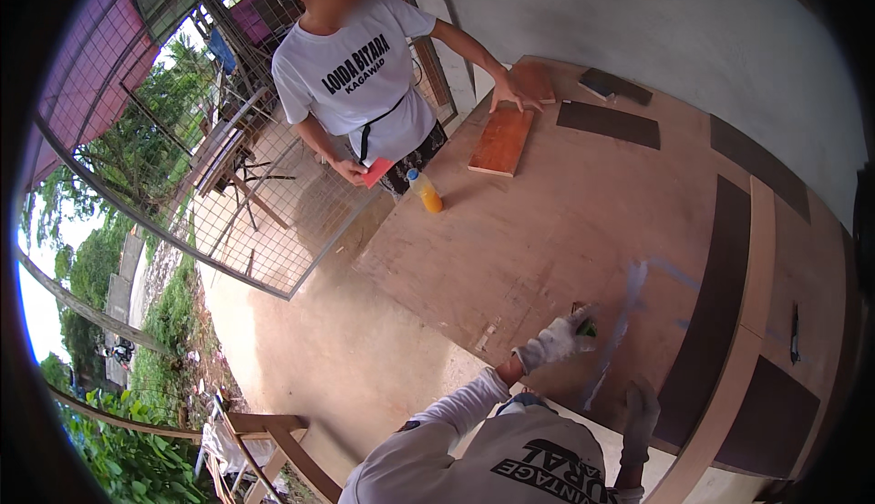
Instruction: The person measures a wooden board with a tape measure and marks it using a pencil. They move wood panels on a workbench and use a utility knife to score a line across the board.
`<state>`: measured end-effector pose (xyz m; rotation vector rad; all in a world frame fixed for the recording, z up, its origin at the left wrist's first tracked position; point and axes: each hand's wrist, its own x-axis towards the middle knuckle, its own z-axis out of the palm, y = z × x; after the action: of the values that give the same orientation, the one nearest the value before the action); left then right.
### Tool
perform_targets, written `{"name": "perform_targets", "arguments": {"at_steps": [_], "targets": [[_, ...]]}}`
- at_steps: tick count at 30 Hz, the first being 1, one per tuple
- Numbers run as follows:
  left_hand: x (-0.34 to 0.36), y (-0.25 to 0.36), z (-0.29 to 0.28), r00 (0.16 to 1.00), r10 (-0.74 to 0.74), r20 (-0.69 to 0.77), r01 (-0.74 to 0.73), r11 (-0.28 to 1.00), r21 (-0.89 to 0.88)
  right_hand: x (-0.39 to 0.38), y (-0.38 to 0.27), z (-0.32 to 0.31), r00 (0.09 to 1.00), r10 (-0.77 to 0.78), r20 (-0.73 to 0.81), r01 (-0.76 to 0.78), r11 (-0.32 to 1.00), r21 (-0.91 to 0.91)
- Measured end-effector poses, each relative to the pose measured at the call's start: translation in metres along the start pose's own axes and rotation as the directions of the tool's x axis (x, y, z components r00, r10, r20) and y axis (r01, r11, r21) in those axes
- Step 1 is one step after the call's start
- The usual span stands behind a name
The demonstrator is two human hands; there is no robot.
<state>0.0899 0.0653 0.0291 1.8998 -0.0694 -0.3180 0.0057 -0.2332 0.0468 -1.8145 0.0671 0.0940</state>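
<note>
My left hand (565, 335), in a pale glove, is closed around a small green-and-dark object (585, 326) that I cannot make out, at the table's near left. My right hand (641, 408), also gloved, is low at the near edge with its fingers extended, beside a long dark strip (706, 313). A pale blue smear (622, 313) runs over the plywood tabletop (510, 258) between my hands. A long light board (750, 294) lies to the right, with a dark panel (766, 413) and a thin dark tool (795, 331) beyond it.
Across the table a person (351, 76) holds a red piece (376, 169), their other hand by an orange board (501, 139). An orange drink bottle (426, 190), dark panels (608, 123) and a wall (729, 30) border the work. Left are wire mesh (228, 221) and a wooden frame (283, 440).
</note>
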Motion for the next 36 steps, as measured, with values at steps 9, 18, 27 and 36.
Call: {"name": "perform_targets", "arguments": {"at_steps": [9,18,27,36], "targets": [[-0.09,0.056,0.044,0.975,0.082,0.208,-0.048,0.985,-0.163,0.012,-0.05,0.031,0.785,0.27,0.558,-0.335,0.942,0.016],[-0.077,0.096,0.057,0.865,0.03,0.501,0.051,0.988,-0.148,0.017,-0.027,-0.011,0.754,0.196,0.627,-0.194,0.978,-0.072],[-0.052,0.041,0.104,0.791,0.059,0.609,0.028,0.991,-0.133,0.071,-0.028,-0.192,0.83,0.31,0.463,-0.38,0.923,0.065],[-0.04,0.036,0.107,0.713,-0.279,0.643,0.156,0.958,0.243,0.14,-0.048,-0.458,0.899,0.044,-0.436,-0.04,0.999,0.019]]}}
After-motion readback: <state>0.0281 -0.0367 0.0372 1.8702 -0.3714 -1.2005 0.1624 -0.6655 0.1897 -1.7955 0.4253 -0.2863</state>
